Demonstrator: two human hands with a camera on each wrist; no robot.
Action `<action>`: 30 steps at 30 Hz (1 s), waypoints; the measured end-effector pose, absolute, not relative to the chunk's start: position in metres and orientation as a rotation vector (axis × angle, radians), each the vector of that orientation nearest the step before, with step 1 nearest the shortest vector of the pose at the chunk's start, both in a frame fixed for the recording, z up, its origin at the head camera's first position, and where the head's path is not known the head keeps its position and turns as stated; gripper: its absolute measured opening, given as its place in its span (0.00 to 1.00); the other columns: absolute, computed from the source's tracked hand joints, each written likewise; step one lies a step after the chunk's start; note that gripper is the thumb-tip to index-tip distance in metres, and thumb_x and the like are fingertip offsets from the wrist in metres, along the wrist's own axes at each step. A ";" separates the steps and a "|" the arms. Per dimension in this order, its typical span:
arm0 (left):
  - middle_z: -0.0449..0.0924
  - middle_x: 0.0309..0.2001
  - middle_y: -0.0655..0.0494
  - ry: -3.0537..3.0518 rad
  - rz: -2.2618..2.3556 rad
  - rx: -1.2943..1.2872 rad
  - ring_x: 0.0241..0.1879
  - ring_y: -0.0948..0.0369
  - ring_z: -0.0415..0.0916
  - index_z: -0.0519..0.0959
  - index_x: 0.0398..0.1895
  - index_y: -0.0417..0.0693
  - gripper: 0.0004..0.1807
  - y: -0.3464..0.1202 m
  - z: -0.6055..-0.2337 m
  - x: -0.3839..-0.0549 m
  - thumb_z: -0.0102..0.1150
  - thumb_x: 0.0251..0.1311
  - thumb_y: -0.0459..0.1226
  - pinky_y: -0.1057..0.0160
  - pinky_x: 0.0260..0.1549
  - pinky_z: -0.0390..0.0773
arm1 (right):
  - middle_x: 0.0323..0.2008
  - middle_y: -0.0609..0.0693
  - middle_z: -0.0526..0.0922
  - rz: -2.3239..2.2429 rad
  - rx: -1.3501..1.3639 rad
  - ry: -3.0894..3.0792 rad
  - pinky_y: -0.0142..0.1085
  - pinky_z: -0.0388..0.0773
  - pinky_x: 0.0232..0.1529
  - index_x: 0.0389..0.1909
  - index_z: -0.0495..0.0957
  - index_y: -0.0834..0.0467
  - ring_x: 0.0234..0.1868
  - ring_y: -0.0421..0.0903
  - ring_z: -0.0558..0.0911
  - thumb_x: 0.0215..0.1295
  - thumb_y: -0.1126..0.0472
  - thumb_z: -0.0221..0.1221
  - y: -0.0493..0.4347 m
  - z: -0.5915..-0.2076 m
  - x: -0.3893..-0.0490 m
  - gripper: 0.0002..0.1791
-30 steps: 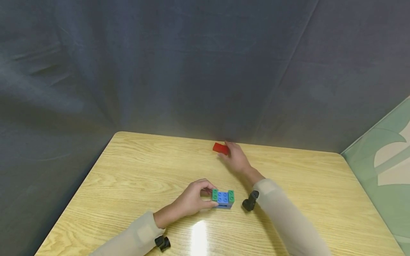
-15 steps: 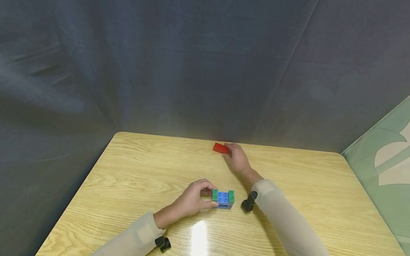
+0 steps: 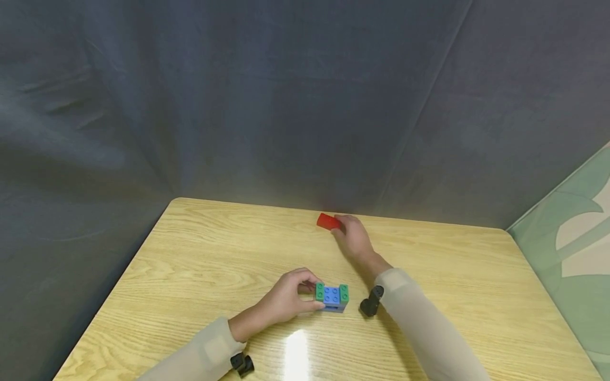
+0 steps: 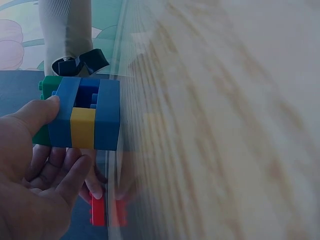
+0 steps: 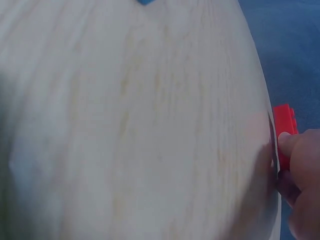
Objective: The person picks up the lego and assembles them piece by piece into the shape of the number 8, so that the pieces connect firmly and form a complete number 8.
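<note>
My left hand (image 3: pixel 286 296) pinches the left end of a small stack of toy building bricks (image 3: pixel 332 296), thumb at the front and fingers behind. Two green bricks sit at its top ends with blue studs between them. From the left wrist view, a yellow brick (image 4: pixel 83 129) shows between two blue layers, beside a gap. Farther off, at the table's back edge, my right hand (image 3: pixel 355 238) grips the right end of a red brick (image 3: pixel 328 221). Its thumb presses the near side of that brick in the right wrist view, and the covered end is hidden.
Both hands work over a light wood table (image 3: pixel 214 248). A dark curtain (image 3: pixel 286 106) hangs right behind its back edge, and a green patterned panel (image 3: pixel 576 248) borders the right side. Black wrist cameras (image 3: pixel 371 301) stick out from the sleeves.
My right thumb has slid slightly to the right along the red brick. The left hand and the stack hold still.
</note>
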State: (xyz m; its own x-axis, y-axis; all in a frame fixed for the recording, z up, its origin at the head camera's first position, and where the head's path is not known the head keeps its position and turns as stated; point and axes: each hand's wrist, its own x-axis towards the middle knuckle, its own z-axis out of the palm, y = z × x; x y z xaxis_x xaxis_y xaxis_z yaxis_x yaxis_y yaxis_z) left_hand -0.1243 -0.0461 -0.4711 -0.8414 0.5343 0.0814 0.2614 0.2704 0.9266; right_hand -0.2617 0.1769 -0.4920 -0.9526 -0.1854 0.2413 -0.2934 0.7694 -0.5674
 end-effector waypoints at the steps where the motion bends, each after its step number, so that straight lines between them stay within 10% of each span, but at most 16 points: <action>1: 0.78 0.41 0.57 2.291 1.600 0.734 0.43 0.64 0.79 0.81 0.45 0.41 0.18 -0.046 -0.471 -0.124 0.78 0.51 0.29 0.66 0.50 0.82 | 0.58 0.66 0.80 0.944 0.387 -2.786 0.54 0.71 0.66 0.63 0.75 0.69 0.61 0.63 0.77 0.71 0.63 0.62 0.177 -0.492 -0.261 0.24; 30: 0.79 0.42 0.57 2.288 1.574 0.725 0.44 0.63 0.80 0.80 0.47 0.40 0.20 -0.050 -0.472 -0.125 0.77 0.51 0.30 0.67 0.50 0.82 | 0.59 0.63 0.80 0.852 0.578 -2.771 0.52 0.82 0.53 0.63 0.76 0.66 0.56 0.60 0.80 0.66 0.66 0.67 0.192 -0.449 -0.233 0.25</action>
State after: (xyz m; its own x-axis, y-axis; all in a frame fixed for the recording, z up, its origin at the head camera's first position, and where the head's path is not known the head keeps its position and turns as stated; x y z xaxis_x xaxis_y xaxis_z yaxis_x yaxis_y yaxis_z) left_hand -0.1251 -0.0499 -0.4716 -0.8380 0.5425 0.0585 0.2485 0.2840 0.9261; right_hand -0.2333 0.1918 -0.4494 -0.9070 -0.3105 0.2844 -0.4167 0.7594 -0.4997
